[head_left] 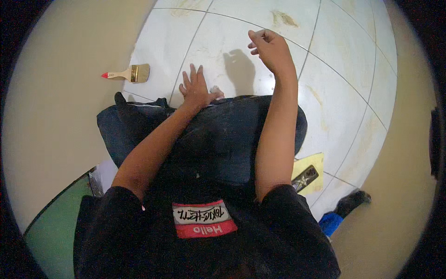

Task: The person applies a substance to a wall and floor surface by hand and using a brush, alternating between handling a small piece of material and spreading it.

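My left hand [196, 90] is open, fingers spread toward the white tiles [343, 97], its wrist just above my dark-clad crossed legs [213, 139]. A small pale crumpled thing [216, 91] lies by its thumb; I cannot tell whether they touch. My right hand [272, 49] is raised over the tiles, fingers loosely curled and apart, with nothing visible in it, casting a shadow to its left. A paintbrush [140, 73] with a pale handle and red tip lies at the tiles' left edge. Smudges of brownish yellow mark several tiles.
Beside my right hip are a yellow sheet [315, 160] bearing a dark rectangular object [305, 176], and a blue-and-black item [332, 221] I cannot identify. A green surface [55, 228] and pale plastic [103, 172] are at lower left. Beige floor [60, 93] surrounds the tiled area.
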Demonstrator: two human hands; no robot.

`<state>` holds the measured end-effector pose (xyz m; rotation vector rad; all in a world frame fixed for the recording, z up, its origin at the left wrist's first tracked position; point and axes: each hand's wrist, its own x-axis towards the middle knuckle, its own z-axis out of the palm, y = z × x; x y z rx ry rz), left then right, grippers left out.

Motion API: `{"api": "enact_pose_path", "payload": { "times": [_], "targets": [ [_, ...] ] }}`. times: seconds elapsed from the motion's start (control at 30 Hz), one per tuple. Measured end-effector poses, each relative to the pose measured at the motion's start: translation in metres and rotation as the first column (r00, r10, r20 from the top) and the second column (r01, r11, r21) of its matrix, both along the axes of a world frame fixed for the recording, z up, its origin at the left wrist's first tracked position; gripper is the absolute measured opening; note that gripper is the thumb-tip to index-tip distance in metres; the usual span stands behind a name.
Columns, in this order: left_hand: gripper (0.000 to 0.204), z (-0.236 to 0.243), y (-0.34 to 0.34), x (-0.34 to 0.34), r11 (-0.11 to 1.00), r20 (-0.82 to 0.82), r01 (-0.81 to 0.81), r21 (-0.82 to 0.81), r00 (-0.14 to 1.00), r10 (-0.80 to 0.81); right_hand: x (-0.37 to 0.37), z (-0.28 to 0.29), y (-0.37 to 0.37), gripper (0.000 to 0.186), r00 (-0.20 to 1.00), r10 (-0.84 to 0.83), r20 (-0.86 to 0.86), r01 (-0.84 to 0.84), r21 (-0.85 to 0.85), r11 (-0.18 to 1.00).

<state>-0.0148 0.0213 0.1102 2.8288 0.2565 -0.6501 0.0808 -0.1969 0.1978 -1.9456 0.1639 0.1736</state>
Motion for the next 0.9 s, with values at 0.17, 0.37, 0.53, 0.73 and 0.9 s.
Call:
{"api": "enact_pose_path", "payload": {
  "times": [0.17,0.37,0.53,0.73,0.9],
  "targets": [
    [0.131,-0.002,-0.006,0.026,0.999,0.142,0.04,-0.003,0.989,-0.039,0.0,0.011,0.01,0.045,0.995,0.021,0.093,-0.019,-0.022,1.0],
    [0.128,-0.001,-0.009,0.036,1.0,0.191,-0.002,-0.02,0.982,0.006,0.013,-0.004,0.0,0.044,0.995,-0.023,0.093,0.037,-0.155,0.987],
    [0.129,-0.008,0.017,0.021,0.995,0.113,-0.088,0.047,0.99,0.082,0.007,0.011,0.008,0.045,1.0,0.01,-0.025,-0.011,-0.03,0.999],
    [0.136,-0.01,0.013,0.048,0.997,0.236,-0.078,-0.012,0.969,0.078,0.012,-0.006,0.017,0.046,0.997,0.066,0.048,-0.062,-0.07,0.996],
    [0.129,-0.006,0.013,0.017,0.991,0.139,-0.122,-0.055,0.982,0.128,0.006,-0.009,0.003,0.048,1.0,0.019,0.011,-0.017,-0.167,0.986]
  ]
}}
